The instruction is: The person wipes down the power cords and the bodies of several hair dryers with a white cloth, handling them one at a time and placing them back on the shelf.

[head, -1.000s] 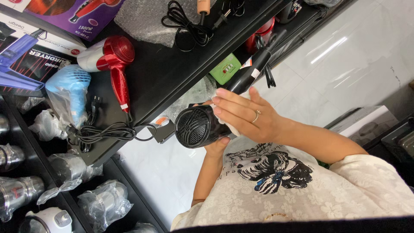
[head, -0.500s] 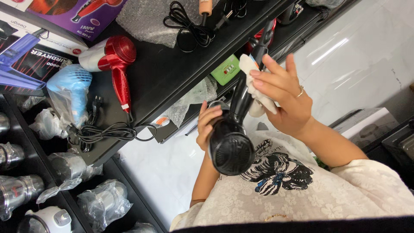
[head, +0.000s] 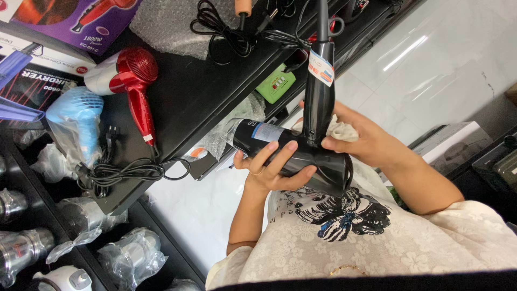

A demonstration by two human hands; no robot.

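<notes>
From the head camera, the black hair dryer (head: 301, 156) sits in front of the person's chest, clear of the black shelf (head: 199, 102), with its body lying roughly level and its handle pointing up toward the shelf edge. The left hand (head: 272, 170) wraps the dryer's barrel from below, fingers (head: 280, 153) curled over the top and a ring showing on one of them. The right hand (head: 361, 140) closes around the base of the handle and presses a white cloth (head: 339, 129) against it; the cloth is mostly hidden under the fingers, so its full shape is hard to tell. Both hands are thus clamped on the same dryer, close together. A white and orange label (head: 322, 68) is stuck partway up the handle. On the shelf, well apart from the hands, lie a red hair dryer (head: 129, 75) with its black cord (head: 129, 171) coiled below it, a blue hair dryer (head: 72, 121) in a clear bag, a green tag (head: 276, 83) and a sheet of bubble wrap (head: 161, 24). Bagged metal appliances (head: 129, 258) stand on the lower shelf.
</notes>
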